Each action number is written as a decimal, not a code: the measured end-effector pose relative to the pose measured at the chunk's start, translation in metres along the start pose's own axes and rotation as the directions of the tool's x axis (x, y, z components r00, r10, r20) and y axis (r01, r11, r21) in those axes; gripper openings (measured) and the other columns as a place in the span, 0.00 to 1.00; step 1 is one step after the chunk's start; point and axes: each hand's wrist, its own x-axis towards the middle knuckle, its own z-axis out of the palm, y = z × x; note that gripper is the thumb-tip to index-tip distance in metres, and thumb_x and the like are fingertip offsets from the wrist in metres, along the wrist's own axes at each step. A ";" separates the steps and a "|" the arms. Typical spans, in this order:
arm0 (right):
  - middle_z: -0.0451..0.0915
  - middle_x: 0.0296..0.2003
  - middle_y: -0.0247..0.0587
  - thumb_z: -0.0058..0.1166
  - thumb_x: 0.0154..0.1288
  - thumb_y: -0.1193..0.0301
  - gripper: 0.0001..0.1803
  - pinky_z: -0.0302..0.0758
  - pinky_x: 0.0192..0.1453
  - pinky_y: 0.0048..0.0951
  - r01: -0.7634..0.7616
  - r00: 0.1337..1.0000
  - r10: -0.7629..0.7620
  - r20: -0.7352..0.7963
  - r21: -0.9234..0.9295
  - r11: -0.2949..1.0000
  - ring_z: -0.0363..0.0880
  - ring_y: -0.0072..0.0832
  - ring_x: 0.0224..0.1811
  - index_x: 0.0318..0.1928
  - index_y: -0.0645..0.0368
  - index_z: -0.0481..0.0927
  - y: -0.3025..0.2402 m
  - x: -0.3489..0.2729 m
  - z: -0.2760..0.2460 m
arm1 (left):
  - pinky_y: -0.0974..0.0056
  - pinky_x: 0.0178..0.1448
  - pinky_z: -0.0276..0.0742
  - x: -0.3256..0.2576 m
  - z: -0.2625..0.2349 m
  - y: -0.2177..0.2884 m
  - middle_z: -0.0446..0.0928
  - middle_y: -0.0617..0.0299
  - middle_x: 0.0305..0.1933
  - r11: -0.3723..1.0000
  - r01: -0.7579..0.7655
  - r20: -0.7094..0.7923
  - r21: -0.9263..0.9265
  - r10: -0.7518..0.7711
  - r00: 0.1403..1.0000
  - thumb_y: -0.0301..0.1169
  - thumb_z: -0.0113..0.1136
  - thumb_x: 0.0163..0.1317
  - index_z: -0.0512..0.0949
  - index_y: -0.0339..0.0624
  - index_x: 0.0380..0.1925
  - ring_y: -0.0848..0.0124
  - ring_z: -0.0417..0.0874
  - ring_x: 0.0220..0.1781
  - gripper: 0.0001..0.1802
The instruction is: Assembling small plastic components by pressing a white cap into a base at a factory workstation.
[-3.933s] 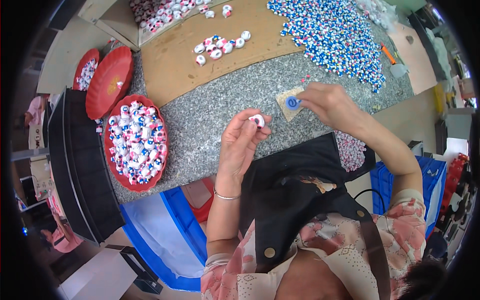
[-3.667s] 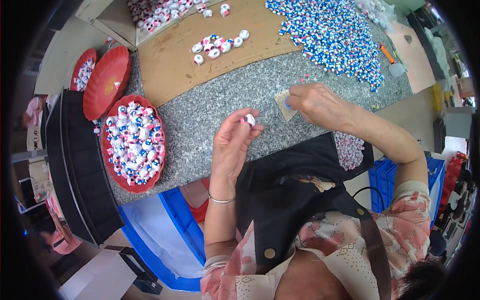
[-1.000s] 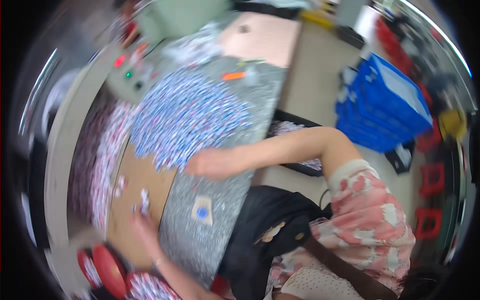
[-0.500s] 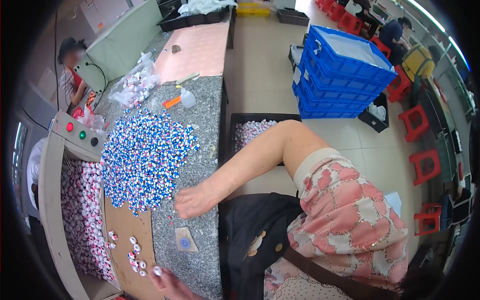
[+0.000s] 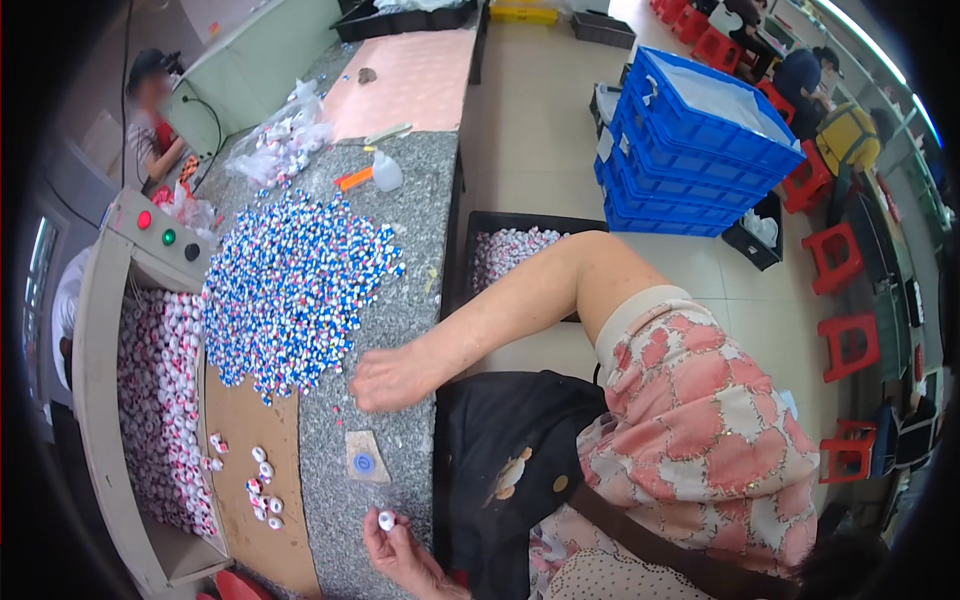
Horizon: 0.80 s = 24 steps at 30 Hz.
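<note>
Left hand (image 5: pixel 402 558), bottom centre: thumb and fingertips pinched on a round white piece (image 5: pixel 387 520). Right hand (image 5: pixel 393 378), mid-frame: fingers curled, can't tell if anything's inside; just beside the blue-white pile (image 5: pixel 295 290). Blue disc (image 5: pixel 364 463) on tan pad (image 5: pixel 356 442) between hands. Cardboard (image 5: pixel 284 425) lower left, loose white pieces (image 5: pixel 275 506) on it.

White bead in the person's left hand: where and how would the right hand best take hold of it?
Probably by a fingertip pinch on the upper-right edge of the white bead, with the right hand coming from the picture's upper side. The bead is small and rounded, and the left hand holds it from the left and below, leaving that edge exposed.
</note>
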 end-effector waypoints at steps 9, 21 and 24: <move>0.78 0.27 0.54 0.55 0.43 0.76 0.05 0.77 0.35 0.46 -0.170 0.979 0.161 0.123 0.064 0.983 0.81 0.51 0.34 0.23 0.67 0.78 -0.005 0.005 -0.015 | 0.68 0.51 0.76 0.005 -0.010 -0.022 0.77 0.55 0.46 0.962 -0.228 -0.121 -0.153 0.210 0.970 0.21 0.56 0.63 0.72 0.32 0.52 0.69 0.78 0.46 0.16; 0.77 0.28 0.45 0.59 0.57 0.76 0.05 0.74 0.32 0.38 -0.144 0.989 0.150 0.022 0.425 0.894 0.78 0.42 0.30 0.35 0.62 0.81 -0.047 0.027 -0.041 | 0.68 0.54 0.78 0.011 -0.022 -0.044 0.79 0.56 0.47 0.921 -0.287 -0.274 -0.262 0.214 0.938 0.15 0.61 0.58 0.74 0.30 0.52 0.71 0.81 0.49 0.21; 0.77 0.28 0.44 0.59 0.57 0.77 0.06 0.74 0.31 0.38 -0.114 0.992 0.081 0.095 0.424 0.898 0.78 0.41 0.29 0.36 0.62 0.81 -0.065 0.043 -0.031 | 0.71 0.53 0.78 0.010 -0.031 -0.049 0.78 0.58 0.47 0.896 -0.368 -0.338 -0.247 0.277 0.900 0.13 0.61 0.57 0.74 0.30 0.52 0.72 0.81 0.48 0.21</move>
